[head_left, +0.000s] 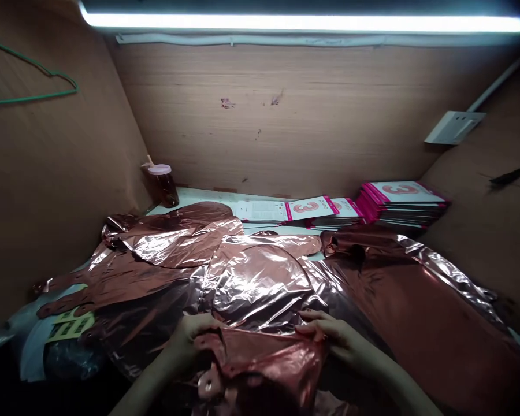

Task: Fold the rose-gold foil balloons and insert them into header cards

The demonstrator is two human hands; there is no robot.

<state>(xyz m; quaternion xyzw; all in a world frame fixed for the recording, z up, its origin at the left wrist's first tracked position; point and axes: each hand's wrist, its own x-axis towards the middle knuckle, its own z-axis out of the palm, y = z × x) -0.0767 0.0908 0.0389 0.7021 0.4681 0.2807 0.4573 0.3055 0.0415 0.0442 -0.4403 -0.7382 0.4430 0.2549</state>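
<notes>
A copper foil sheet [268, 352] was stretched by the near edge of the surface [197, 195], its upper edge running left to right, roughly parallel to the far edge; the rest drooped toward the person into shadow, hiding its full long axis. The left hand [190, 338] pinched one end, the right hand [342, 340] the other.

This looks like a small workshop: plain wooden walls [190, 127] close round a worktop [193, 195] heaped with shiny foil sheets [260, 277], stacks of matching printed cards [401, 190] along the back, a tube light [303, 23] overhead.
</notes>
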